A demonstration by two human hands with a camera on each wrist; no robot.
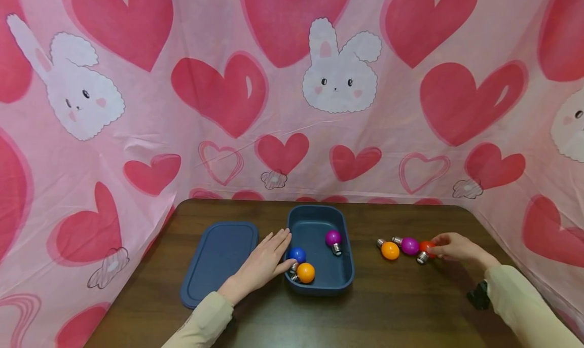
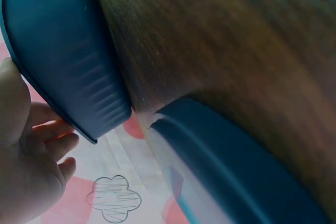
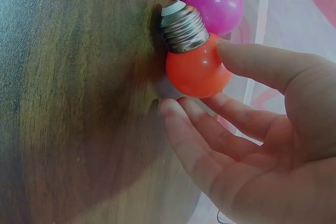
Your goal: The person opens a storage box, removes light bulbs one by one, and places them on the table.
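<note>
My right hand [image 1: 462, 247] pinches a red light bulb [image 3: 197, 74] between thumb and fingers, its metal screw base bare. That bulb is at the right end of a short row on the table, against a purple bulb [image 1: 409, 245]; an orange bulb [image 1: 390, 250] lies further left. My left hand [image 1: 263, 261], fingers straight, rests at the left rim of a dark blue box [image 1: 315, 235]. Inside the box are a blue bulb [image 1: 297, 255], an orange bulb [image 1: 306, 273] and a purple bulb [image 1: 333, 237]. The left wrist view shows the box's outer wall [image 2: 63, 51] beside the fingers.
A flat dark blue lid [image 1: 221, 259] lies on the brown wooden table [image 1: 388, 312], left of the box. Behind and beside the table hangs a pink cloth [image 1: 292, 120] printed with hearts and rabbits.
</note>
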